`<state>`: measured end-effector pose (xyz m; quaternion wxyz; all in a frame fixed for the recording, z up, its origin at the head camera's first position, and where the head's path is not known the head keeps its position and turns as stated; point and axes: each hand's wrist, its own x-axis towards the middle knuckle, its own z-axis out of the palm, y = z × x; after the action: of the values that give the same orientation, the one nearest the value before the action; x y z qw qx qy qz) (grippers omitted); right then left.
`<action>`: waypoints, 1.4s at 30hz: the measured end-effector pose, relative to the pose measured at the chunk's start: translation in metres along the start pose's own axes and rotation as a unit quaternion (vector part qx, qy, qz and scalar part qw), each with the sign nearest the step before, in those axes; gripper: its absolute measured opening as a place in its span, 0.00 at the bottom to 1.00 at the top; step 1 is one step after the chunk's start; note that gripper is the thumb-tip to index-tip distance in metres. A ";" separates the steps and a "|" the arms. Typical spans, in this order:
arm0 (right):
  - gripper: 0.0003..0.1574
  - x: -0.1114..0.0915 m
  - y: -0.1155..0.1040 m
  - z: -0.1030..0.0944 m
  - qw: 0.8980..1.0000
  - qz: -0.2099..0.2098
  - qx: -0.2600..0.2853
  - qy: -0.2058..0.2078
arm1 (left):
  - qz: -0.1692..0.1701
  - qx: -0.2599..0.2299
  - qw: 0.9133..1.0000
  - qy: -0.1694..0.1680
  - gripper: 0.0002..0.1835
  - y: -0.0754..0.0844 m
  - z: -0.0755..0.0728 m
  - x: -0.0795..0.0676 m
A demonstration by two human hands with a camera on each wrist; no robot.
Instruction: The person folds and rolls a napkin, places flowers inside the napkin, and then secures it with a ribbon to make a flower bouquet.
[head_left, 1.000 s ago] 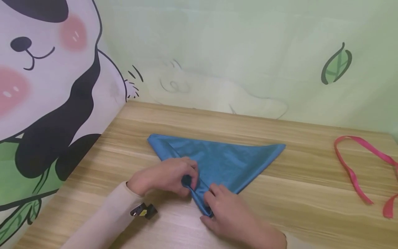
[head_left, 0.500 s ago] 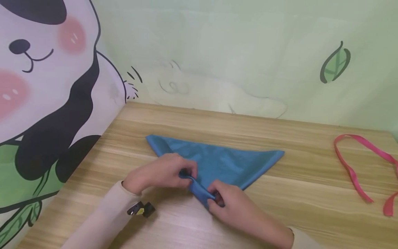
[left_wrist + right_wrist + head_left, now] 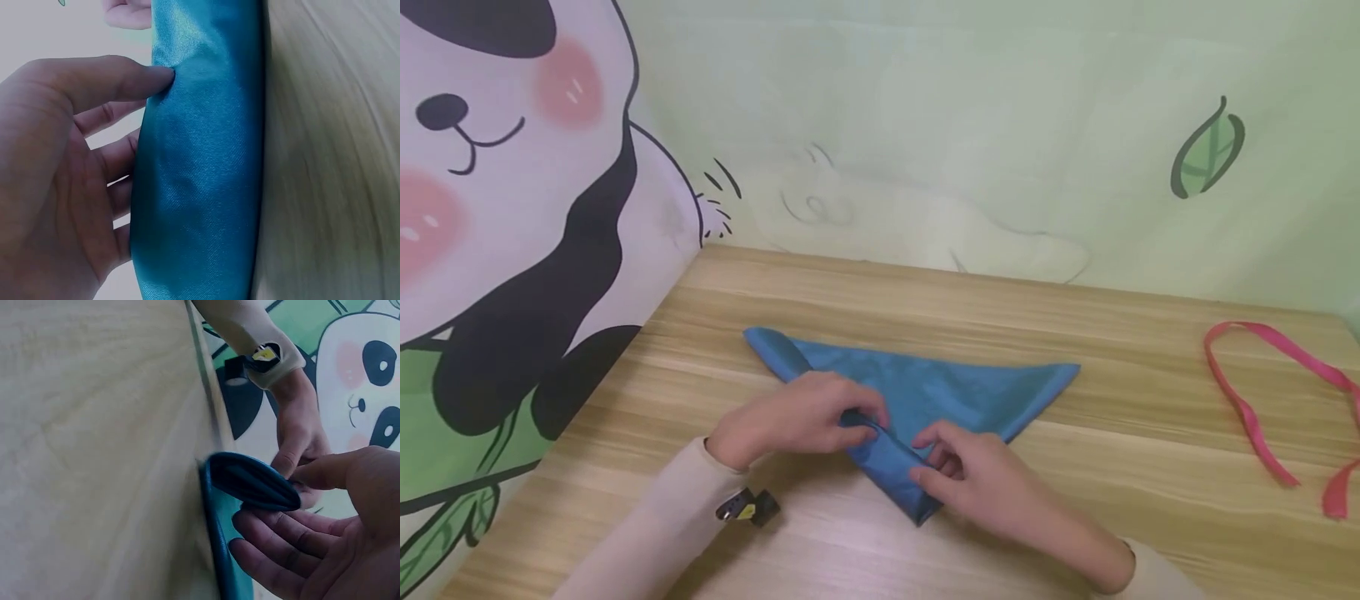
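A shiny blue satin cloth (image 3: pixel 940 387) lies on the wooden table, shaped as a triangle with its long side toward the wall. Its near left side is turned up into a flat folded band. My left hand (image 3: pixel 808 417) pinches this band around its middle; in the left wrist view the thumb presses on the satin cloth (image 3: pixel 203 169) while the fingers lie behind it. Closer to the near corner, my right hand (image 3: pixel 988 475) holds the band's upper edge. In the right wrist view the cloth (image 3: pixel 250 481) shows a layered, looped end at that hand's fingertips.
A pink ribbon (image 3: pixel 1247 417) lies in a loose loop at the table's right. Behind the table (image 3: pixel 1142 467) stands a pale green wall with a leaf drawing (image 3: pixel 1208 154). A panda picture (image 3: pixel 587 208) covers the left wall. A small black device (image 3: pixel 748 506) sits at the left sleeve.
My right hand has moved from the near corner up and right along the cloth, leaving that corner uncovered. The narrow roll has become a wider flat band. The left hand still pinches it.
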<state>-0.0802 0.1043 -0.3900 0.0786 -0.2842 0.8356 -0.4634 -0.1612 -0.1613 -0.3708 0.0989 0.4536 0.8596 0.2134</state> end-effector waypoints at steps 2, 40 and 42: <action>0.12 0.000 0.000 -0.003 1.000 -0.001 0.004 -0.006 | 0.005 0.004 1.000 -0.003 0.06 0.001 0.002 0.003; 0.19 -0.005 -0.004 0.004 0.977 -0.072 -0.199 -0.022 | 0.036 0.030 0.997 -0.054 0.20 0.009 0.012 0.013; 0.22 -0.005 -0.004 0.007 0.976 -0.066 -0.205 -0.024 | 0.044 0.031 0.997 -0.052 0.20 0.007 0.014 0.013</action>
<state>-0.0714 0.1005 -0.3918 0.0085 -0.3597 0.8902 -0.2795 -0.1583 -0.1430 -0.3800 0.1199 0.5045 0.8387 0.1663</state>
